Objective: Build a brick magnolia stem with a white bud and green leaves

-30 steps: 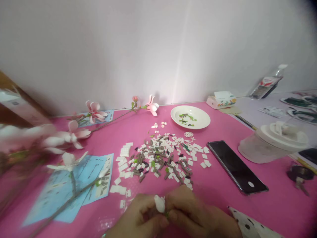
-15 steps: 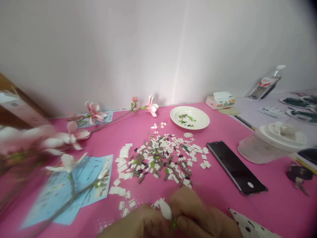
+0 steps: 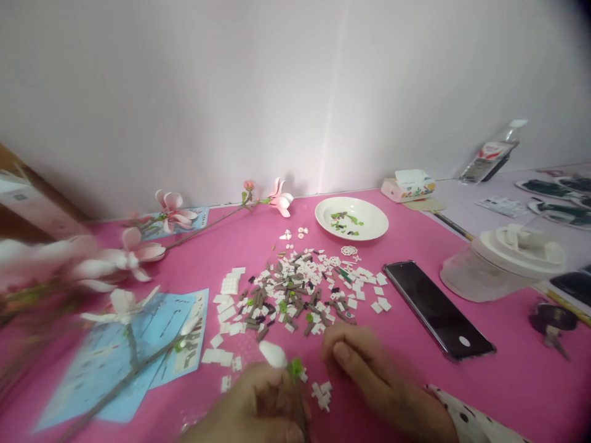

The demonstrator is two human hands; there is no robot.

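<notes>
While the left hand [image 3: 258, 403] grips a brown stem [image 3: 301, 409] low down, its fingers clamped around it, the white bud [image 3: 273, 355] and green piece [image 3: 295, 367] stick out above the fingers, on the near side of the heap of loose pieces [image 3: 302, 271]. Low grip probably leaves the upper end exposed and easy to reach. Right hand [image 3: 385, 372] apart from it, near the heap's near right edge; fingers curled, thumb close to forefinger. Cannot tell whether anything is pinched there.

Heap sits centrally, likely so both hands can pick from it. Plate [image 3: 379, 226] beyond it holds green and dark bits, perhaps to keep them separate. Blue sheets [image 3: 173, 307] lie left of the heap, seemingly within view for reference; phone [image 3: 434, 304] to its right.

Compared with the earlier frame: hands then together at the bud, now parted. Green piece shows more fully; a small white cluster [image 3: 322, 394] shows between the hands. Heap looks much the same.
</notes>
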